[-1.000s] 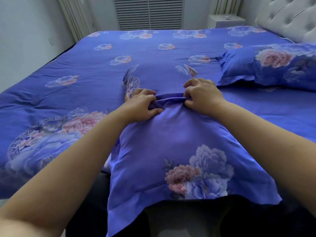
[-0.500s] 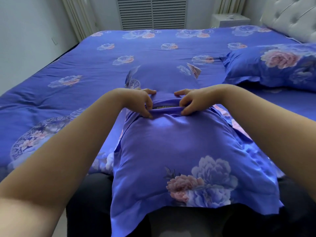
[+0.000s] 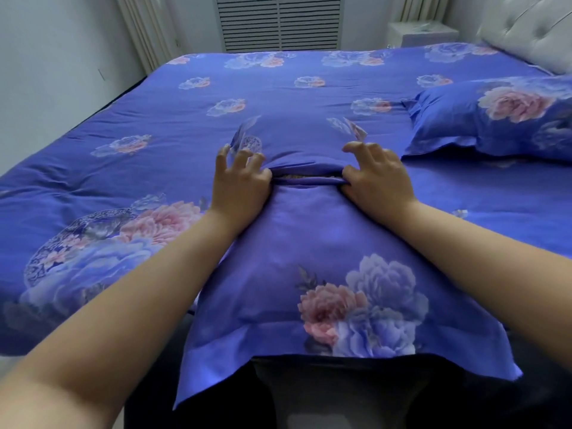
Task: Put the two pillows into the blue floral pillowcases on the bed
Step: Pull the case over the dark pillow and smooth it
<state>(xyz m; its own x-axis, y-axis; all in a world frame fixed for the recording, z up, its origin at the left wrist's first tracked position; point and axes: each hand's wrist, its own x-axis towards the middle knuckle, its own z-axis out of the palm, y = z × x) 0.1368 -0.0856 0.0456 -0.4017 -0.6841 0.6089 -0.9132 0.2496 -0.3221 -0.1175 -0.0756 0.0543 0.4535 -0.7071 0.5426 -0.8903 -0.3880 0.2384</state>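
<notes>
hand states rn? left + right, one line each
Left hand: thumb pinches the near pillowcase at its opening, fingers spread.
Right hand: thumb pinches the same opening, fingers curled on top.

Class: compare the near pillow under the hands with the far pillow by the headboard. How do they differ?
The near pillow is gripped by both hands and its opening gapes, showing the filling; the far pillow lies untouched, no opening showing. The near one overhangs the bed's edge; the far one lies fully on it. Both wear blue floral cases.

smooth, faintly glossy cloth pillowcase (image 3: 309, 267) and bedspread (image 3: 154, 119); tufted padded headboard (image 3: 532, 29).
</notes>
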